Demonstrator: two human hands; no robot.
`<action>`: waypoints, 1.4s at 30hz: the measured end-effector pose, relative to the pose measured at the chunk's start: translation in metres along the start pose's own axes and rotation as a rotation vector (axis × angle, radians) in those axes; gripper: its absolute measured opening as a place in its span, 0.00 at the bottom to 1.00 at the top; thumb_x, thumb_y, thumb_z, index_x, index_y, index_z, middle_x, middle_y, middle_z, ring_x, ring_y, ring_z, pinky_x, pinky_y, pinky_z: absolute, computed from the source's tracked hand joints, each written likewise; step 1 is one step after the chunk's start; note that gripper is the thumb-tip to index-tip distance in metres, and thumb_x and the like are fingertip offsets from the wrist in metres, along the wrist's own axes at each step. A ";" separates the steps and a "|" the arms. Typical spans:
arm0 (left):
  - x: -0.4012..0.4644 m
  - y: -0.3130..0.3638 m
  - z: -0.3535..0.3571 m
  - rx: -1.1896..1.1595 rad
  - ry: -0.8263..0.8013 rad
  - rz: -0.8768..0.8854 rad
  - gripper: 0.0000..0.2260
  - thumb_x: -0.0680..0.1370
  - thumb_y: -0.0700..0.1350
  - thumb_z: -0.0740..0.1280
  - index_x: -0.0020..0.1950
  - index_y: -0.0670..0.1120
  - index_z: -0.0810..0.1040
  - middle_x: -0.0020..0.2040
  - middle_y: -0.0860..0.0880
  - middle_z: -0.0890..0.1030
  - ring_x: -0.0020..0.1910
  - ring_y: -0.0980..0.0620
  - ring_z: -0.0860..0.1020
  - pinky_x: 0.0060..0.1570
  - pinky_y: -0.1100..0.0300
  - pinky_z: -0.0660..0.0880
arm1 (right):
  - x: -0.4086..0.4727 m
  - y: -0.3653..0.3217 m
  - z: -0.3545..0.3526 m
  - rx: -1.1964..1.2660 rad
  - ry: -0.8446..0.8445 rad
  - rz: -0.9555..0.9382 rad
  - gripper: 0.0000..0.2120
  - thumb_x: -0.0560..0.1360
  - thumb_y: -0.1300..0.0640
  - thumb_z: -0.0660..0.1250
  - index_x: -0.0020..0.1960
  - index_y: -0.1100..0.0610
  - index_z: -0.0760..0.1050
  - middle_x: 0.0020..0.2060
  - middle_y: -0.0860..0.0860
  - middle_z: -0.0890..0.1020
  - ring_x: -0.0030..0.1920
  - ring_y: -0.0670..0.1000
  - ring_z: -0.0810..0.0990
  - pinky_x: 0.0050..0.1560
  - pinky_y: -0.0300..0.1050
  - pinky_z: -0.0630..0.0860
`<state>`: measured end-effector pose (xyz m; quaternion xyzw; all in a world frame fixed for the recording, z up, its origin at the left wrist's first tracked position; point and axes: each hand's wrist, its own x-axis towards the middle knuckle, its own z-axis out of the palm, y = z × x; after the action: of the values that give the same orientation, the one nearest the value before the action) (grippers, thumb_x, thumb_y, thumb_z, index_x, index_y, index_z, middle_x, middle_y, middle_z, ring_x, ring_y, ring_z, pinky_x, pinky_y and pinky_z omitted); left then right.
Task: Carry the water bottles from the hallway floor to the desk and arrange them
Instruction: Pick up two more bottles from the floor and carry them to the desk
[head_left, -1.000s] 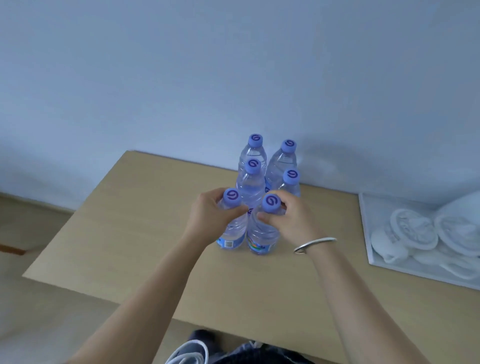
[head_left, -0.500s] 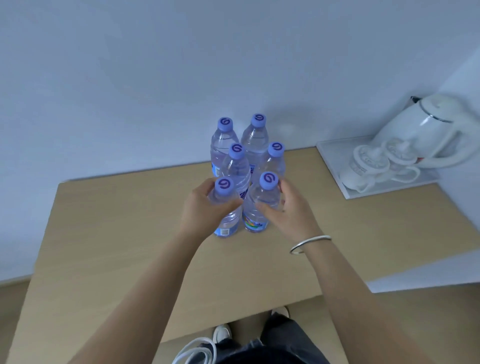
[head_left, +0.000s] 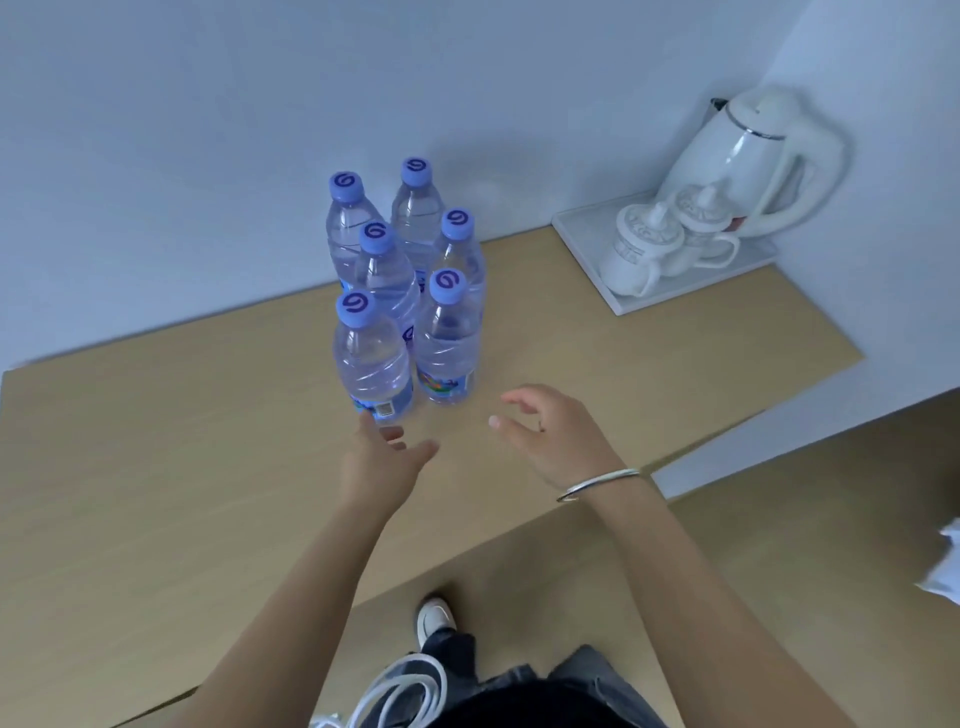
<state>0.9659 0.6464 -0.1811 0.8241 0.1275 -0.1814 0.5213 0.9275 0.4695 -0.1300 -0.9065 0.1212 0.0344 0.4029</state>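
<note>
Both hands are off the bottles now; half a second ago each gripped one of the front pair. Left to right:

- Desk (head_left: 156, 467): tan top, bare surface on the left.
- Left hand (head_left: 382, 460): empty, fingers relaxed and spread, pulled back just short of the front-left bottle (head_left: 371, 358), fingertips near its base but apart from it.
- Bottle cluster (head_left: 405, 280): six bottles, all upright with blue caps, packed two-wide in three rows against the wall. Front-right bottle (head_left: 447, 343) stands touching or nearly touching its neighbour.
- Right hand (head_left: 550, 436): empty, fingers loosely curled, holding nothing, clear of the bottles. Bracelet (head_left: 597, 483) on the wrist.
- Tray (head_left: 576, 234) with cups and a kettle (head_left: 748, 161), well apart, far right.

Judgement: last pair placed and released; arrangement looks done unless more bottles wait in the hallway, which isn't visible.
</note>
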 end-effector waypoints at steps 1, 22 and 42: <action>-0.003 0.004 0.007 0.010 -0.020 -0.003 0.29 0.70 0.45 0.73 0.68 0.45 0.67 0.56 0.49 0.76 0.49 0.51 0.76 0.44 0.58 0.71 | -0.004 0.006 -0.005 -0.007 -0.003 0.007 0.17 0.74 0.53 0.67 0.61 0.58 0.76 0.58 0.53 0.78 0.59 0.51 0.75 0.43 0.30 0.60; -0.222 0.126 0.379 0.380 -0.748 0.585 0.12 0.71 0.47 0.72 0.53 0.50 0.77 0.49 0.56 0.79 0.49 0.56 0.79 0.39 0.64 0.71 | -0.253 0.257 -0.256 0.055 0.412 0.484 0.18 0.76 0.50 0.62 0.65 0.54 0.71 0.65 0.48 0.73 0.65 0.47 0.70 0.57 0.36 0.64; -0.255 0.249 0.612 0.604 -0.981 0.939 0.12 0.73 0.50 0.70 0.54 0.48 0.78 0.50 0.55 0.78 0.49 0.57 0.76 0.46 0.65 0.68 | -0.266 0.398 -0.412 -0.004 0.612 0.756 0.21 0.76 0.47 0.62 0.66 0.54 0.70 0.64 0.50 0.73 0.60 0.50 0.73 0.58 0.43 0.68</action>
<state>0.7338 -0.0189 -0.1079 0.7235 -0.5412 -0.3138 0.2919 0.5565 -0.0410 -0.0977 -0.7682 0.5549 -0.0899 0.3065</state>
